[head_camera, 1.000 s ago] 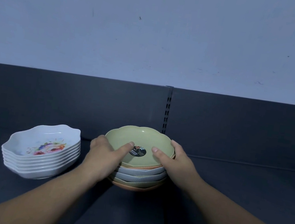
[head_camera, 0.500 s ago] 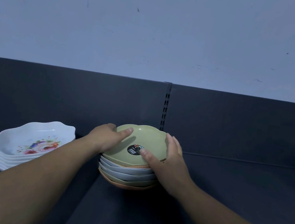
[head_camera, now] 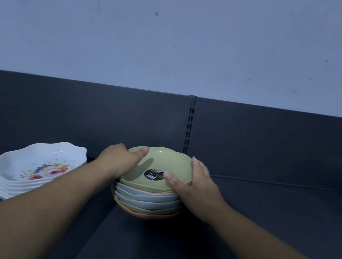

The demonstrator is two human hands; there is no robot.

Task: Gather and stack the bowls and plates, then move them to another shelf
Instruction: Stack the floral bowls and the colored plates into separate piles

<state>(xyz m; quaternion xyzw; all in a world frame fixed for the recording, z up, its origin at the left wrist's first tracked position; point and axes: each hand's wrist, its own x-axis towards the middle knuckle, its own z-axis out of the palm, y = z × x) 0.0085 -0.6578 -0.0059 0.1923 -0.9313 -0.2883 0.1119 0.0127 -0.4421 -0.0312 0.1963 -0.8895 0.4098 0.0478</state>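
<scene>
The left hand (head_camera: 119, 161) and right hand (head_camera: 194, 184) clamp opposite sides of the stack of bowls (head_camera: 149, 201) on the shelf (head_camera: 275, 212), thumbs over its top rim, likely so it lifts as 1.

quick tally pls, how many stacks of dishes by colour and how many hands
white flowered stack: 1
coloured stack, green bowl on top: 1
hands: 2, left hand and right hand, both gripping the coloured stack
total: 4
single dishes too tightly nested to count
</scene>
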